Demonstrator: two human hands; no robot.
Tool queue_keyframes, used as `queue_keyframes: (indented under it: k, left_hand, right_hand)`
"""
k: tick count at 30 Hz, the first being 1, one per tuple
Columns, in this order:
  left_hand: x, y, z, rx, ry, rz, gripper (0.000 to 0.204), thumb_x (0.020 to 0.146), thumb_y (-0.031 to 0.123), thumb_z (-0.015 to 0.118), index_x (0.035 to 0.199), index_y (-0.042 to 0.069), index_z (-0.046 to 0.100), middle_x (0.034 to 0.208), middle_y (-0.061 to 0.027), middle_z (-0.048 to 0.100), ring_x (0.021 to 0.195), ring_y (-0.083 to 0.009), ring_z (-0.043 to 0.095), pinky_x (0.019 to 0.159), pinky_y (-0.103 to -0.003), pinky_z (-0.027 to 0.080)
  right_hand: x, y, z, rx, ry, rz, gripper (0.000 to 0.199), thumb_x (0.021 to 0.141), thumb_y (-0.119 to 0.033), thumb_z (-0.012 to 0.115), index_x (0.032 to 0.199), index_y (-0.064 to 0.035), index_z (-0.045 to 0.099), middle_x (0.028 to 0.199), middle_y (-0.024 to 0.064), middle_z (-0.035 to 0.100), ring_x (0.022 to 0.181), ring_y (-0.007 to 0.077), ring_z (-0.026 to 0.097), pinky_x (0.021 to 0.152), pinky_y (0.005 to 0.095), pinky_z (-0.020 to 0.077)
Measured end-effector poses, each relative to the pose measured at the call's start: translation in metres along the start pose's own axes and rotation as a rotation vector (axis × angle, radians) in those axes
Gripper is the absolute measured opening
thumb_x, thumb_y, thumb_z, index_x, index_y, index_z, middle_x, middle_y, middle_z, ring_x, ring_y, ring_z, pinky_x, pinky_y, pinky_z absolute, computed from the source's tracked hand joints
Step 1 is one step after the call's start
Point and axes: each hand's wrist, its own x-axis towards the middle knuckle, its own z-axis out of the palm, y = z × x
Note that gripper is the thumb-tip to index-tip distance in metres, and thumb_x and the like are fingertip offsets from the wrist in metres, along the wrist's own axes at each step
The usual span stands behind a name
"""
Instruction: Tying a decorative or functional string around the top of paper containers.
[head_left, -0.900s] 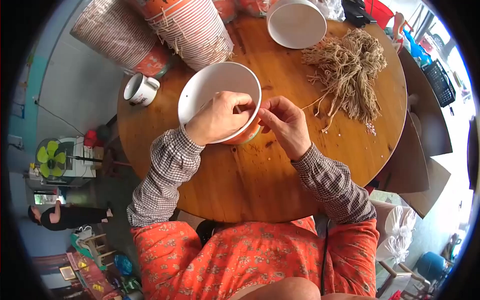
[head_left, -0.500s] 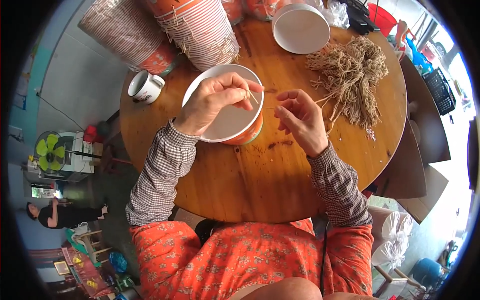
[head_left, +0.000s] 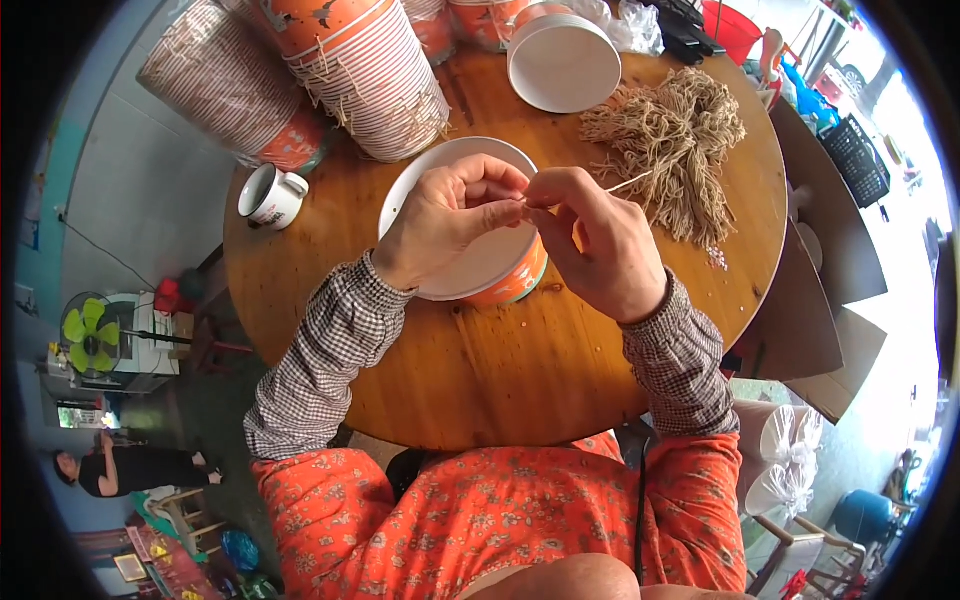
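Both hands meet above an orange bucket with a white interior (head_left: 522, 281), which serves here as the point of reference. The left hand (head_left: 445, 218) lies over the bucket's mouth and the right hand (head_left: 603, 243) over its right rim; each narrows to a thumb-and-finger pinch on a thin strand of cord (head_left: 630, 183), whose free length projects beyond the right hand. Whether a knot lies between the fingertips cannot be told. The fine pinch presumably suits so slender a strand, and the cord bundle (head_left: 690, 150), to the bucket's right and beyond, probably sits there for easy reach. The bucket stacks (head_left: 375, 90) beyond and the enamel mug (head_left: 277, 200) to the left limit travel on those sides. Toward the wearer, the wooden table (head_left: 480, 370) extends from the bucket to a curved edge, leaving room for the forearms to draw back.
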Motion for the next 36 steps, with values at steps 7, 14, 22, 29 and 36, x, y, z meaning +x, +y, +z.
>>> queue_keyframes:
  k: [7,14,22,29,36]
  left_hand:
    - [-0.004,-0.004,-0.001,-0.199,0.212,0.015,0.013,0.091,0.009,0.064,0.102,0.003,0.06,0.093,-0.0077,0.068,0.08,-0.011,0.065,0.073,-0.023,0.053]
    - [-0.028,-0.005,-0.029,-0.444,0.251,0.018,0.01,0.095,0.013,0.056,0.104,0.007,0.055,0.087,-0.0072,0.066,0.063,-0.0093,0.06,0.058,-0.021,0.049]
    - [-0.053,0.009,-0.03,-0.302,0.246,-0.08,0.014,0.093,0.015,0.06,0.101,0.004,0.058,0.071,0.0,0.053,0.055,-0.0078,0.05,0.049,-0.021,0.043]
    - [-0.035,-0.003,-0.007,-0.194,0.028,-0.198,0.022,0.091,0.015,0.065,0.105,-0.002,0.06,0.076,0.0015,0.057,0.062,-0.0036,0.052,0.055,-0.019,0.044]
    - [-0.022,-0.003,0.004,-0.211,-0.142,-0.196,0.017,0.093,0.011,0.061,0.102,-0.003,0.064,0.077,0.0013,0.06,0.064,-0.0033,0.053,0.059,-0.019,0.045]
  right_hand:
    - [-0.005,0.001,-0.01,-0.017,-0.066,0.187,0.02,0.082,-0.003,0.062,0.1,-0.0063,0.053,0.081,0.0105,0.065,0.07,0.0274,0.067,0.058,0.0354,0.0527]
    - [-0.007,-0.014,0.037,0.224,-0.237,-0.107,0.016,0.083,-0.002,0.062,0.098,-0.0058,0.057,0.081,0.0096,0.064,0.064,0.0222,0.064,0.059,0.0341,0.0512]
    - [0.014,-0.014,0.017,0.53,-0.41,0.344,0.014,0.089,-0.002,0.06,0.102,0.0,0.055,0.085,0.0021,0.058,0.064,0.0057,0.056,0.054,0.0214,0.0452]
    - [0.041,-0.028,-0.008,0.099,-0.333,0.01,0.02,0.083,-0.005,0.064,0.101,-0.0056,0.055,0.078,0.0042,0.06,0.055,0.0115,0.052,0.051,0.0269,0.043]
    - [0.046,0.0,-0.027,0.035,-0.285,0.095,0.017,0.081,-0.007,0.065,0.095,-0.0028,0.056,0.076,0.0126,0.064,0.069,0.0291,0.066,0.059,0.0376,0.0507]
